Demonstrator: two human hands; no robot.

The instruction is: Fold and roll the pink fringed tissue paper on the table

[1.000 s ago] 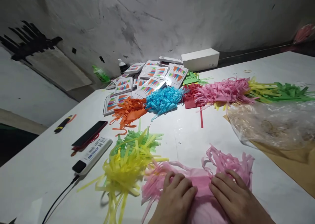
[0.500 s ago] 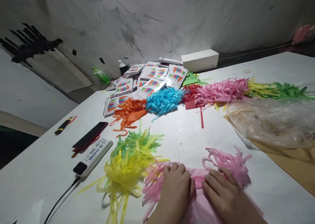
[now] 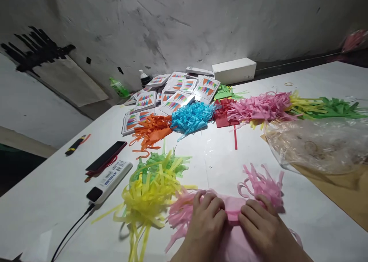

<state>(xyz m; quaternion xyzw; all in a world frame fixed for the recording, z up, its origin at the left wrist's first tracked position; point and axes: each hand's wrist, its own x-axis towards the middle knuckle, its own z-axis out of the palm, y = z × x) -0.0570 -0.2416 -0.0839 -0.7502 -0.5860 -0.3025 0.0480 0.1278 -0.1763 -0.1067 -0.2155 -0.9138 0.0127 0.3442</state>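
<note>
Two hands press on the pink fringed tissue (image 3: 234,212) just right of the yellow fringe pile (image 3: 146,200): left hand (image 3: 205,223) and right hand (image 3: 264,227), fingers curled flat, gathering its middle. Tighter bunching seems needed next.

pink fringed paper (image 3: 258,183), yellow fringe (image 3: 146,200), blue fringe (image 3: 191,116), orange fringe (image 3: 152,131)

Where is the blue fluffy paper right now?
In the head view the blue fringed paper lies on the far middle of the white table, between the orange fringed paper on its left and the red paper on its right.
</note>
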